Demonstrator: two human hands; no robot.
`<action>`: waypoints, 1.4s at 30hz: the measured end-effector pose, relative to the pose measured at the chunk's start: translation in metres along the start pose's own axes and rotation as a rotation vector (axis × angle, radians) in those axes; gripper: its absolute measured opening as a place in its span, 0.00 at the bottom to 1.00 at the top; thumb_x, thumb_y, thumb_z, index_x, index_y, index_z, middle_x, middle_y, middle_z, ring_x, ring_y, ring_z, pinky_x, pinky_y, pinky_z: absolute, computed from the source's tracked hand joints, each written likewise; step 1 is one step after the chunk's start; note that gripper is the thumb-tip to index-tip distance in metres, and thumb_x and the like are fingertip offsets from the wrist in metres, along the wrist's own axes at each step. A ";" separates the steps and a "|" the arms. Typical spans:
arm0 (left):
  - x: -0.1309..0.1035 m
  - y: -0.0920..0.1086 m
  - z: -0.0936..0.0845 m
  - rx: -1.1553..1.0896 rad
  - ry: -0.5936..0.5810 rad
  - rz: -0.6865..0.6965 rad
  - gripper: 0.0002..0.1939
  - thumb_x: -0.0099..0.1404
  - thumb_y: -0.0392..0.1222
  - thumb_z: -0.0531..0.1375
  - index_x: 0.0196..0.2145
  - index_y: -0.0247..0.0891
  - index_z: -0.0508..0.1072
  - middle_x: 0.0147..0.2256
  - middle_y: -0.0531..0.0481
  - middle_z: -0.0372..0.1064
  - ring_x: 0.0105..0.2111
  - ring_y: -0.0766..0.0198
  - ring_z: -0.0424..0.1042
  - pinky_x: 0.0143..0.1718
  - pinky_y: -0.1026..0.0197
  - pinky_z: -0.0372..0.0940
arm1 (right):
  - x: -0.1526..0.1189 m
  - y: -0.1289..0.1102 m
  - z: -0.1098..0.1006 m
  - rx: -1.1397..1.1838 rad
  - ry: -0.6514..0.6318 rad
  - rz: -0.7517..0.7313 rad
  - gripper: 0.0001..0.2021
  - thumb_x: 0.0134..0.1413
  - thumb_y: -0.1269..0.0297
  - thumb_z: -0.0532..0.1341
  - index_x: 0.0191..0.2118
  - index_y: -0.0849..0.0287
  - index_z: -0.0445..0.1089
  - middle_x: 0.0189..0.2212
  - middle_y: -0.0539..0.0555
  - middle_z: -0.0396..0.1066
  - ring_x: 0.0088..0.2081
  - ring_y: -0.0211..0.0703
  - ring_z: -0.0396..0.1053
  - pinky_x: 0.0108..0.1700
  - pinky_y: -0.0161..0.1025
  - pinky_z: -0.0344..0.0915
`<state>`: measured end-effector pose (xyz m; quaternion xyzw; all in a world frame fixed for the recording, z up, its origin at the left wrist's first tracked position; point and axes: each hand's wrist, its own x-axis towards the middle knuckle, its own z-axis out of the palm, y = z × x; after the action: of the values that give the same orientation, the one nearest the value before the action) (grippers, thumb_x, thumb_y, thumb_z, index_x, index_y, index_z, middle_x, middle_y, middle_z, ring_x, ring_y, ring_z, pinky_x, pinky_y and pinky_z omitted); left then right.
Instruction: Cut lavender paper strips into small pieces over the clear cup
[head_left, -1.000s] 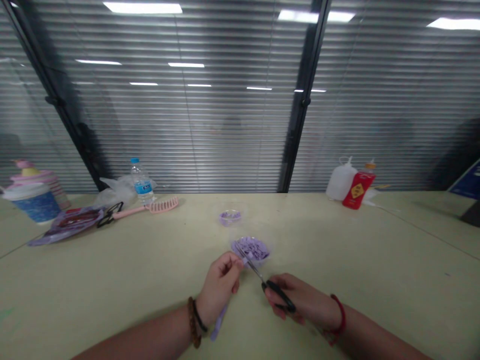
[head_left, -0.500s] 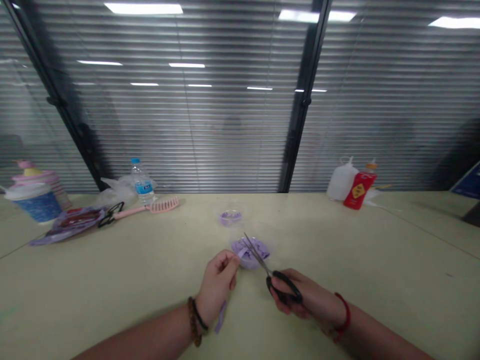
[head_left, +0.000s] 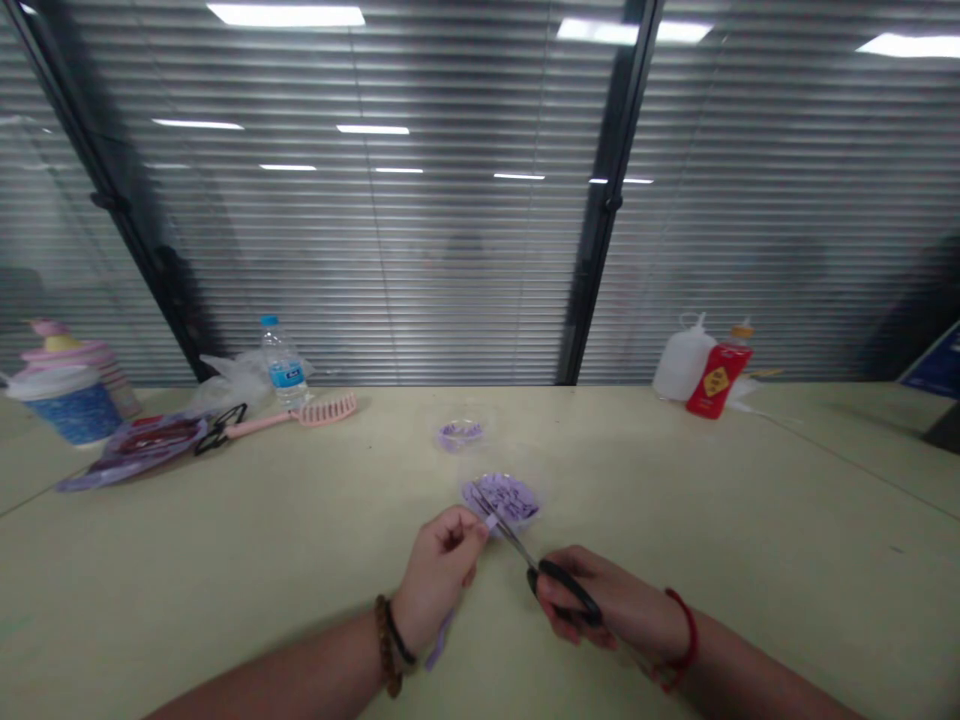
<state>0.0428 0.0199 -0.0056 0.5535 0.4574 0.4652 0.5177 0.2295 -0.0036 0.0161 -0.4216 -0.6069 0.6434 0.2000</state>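
My left hand (head_left: 444, 560) pinches a narrow purple strip (head_left: 441, 640); its tail hangs below the palm and a short end sticks out past the fingertips. My right hand (head_left: 581, 595) grips black-handled scissors (head_left: 566, 592), the fingers wrapped round the handles. The blades point up and to the left, lying across the strip's short end. Just beyond both hands stands a clear bowl (head_left: 517, 525) filled with small cut purple pieces (head_left: 504, 495). Behind it is a smaller clear container (head_left: 460, 440) with some purple bits inside.
To the left are a pink hairbrush (head_left: 328, 410), a purple package (head_left: 142, 445), a blue cup (head_left: 75, 410), a water bottle (head_left: 285, 370) and a plastic bag (head_left: 232, 380). A red bottle (head_left: 718, 380) and a white squeeze bottle (head_left: 681, 363) stand at the back right, near the blinds.
The scissors have shifted slightly down and left, their blades now nearly together across the strip. The strip's end past my left fingertips looks shorter. My left hand has moved slightly right.
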 end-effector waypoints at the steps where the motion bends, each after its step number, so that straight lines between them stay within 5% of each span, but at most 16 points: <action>1: 0.000 -0.001 0.000 0.005 -0.002 0.004 0.13 0.54 0.48 0.56 0.21 0.37 0.60 0.12 0.61 0.49 0.12 0.75 0.47 0.15 0.70 0.43 | 0.000 0.000 0.000 0.000 0.005 0.012 0.21 0.46 0.47 0.56 0.21 0.62 0.60 0.13 0.46 0.59 0.09 0.24 0.47 0.09 0.24 0.43; 7: -0.001 -0.004 0.000 0.021 -0.019 0.012 0.13 0.55 0.48 0.55 0.21 0.37 0.59 0.13 0.62 0.49 0.13 0.75 0.47 0.15 0.70 0.43 | -0.002 -0.002 0.003 -0.022 0.037 0.042 0.18 0.47 0.51 0.56 0.21 0.62 0.60 0.13 0.45 0.59 0.10 0.24 0.47 0.09 0.24 0.43; 20: 0.002 -0.002 -0.001 -0.005 0.059 -0.005 0.14 0.55 0.50 0.55 0.23 0.36 0.61 0.12 0.62 0.49 0.12 0.75 0.48 0.15 0.70 0.43 | 0.003 -0.003 0.000 -0.005 0.191 0.062 0.23 0.41 0.42 0.57 0.21 0.60 0.57 0.11 0.43 0.56 0.10 0.25 0.45 0.10 0.27 0.40; 30: 0.002 -0.005 -0.001 -0.019 0.034 0.006 0.14 0.55 0.49 0.56 0.22 0.36 0.62 0.12 0.61 0.50 0.13 0.75 0.47 0.15 0.69 0.43 | 0.001 0.005 0.000 -0.246 0.040 -0.073 0.17 0.49 0.57 0.55 0.16 0.63 0.60 0.12 0.46 0.57 0.16 0.27 0.53 0.19 0.27 0.49; 38: 0.001 -0.005 -0.001 -0.018 0.009 0.007 0.14 0.55 0.49 0.57 0.23 0.35 0.62 0.13 0.61 0.50 0.13 0.75 0.48 0.15 0.70 0.43 | 0.003 0.005 -0.001 -0.245 0.060 -0.042 0.17 0.49 0.59 0.56 0.16 0.63 0.60 0.12 0.46 0.57 0.15 0.27 0.52 0.18 0.26 0.49; 42: 0.002 -0.004 -0.002 -0.036 0.007 -0.005 0.14 0.56 0.50 0.56 0.24 0.36 0.63 0.14 0.61 0.50 0.13 0.75 0.48 0.14 0.70 0.43 | 0.002 0.000 -0.002 -0.118 0.066 0.035 0.18 0.47 0.51 0.56 0.18 0.61 0.59 0.12 0.45 0.57 0.11 0.26 0.48 0.12 0.26 0.42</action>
<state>0.0411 0.0227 -0.0097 0.5411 0.4522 0.4740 0.5274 0.2298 -0.0011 0.0161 -0.4640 -0.6296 0.5956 0.1834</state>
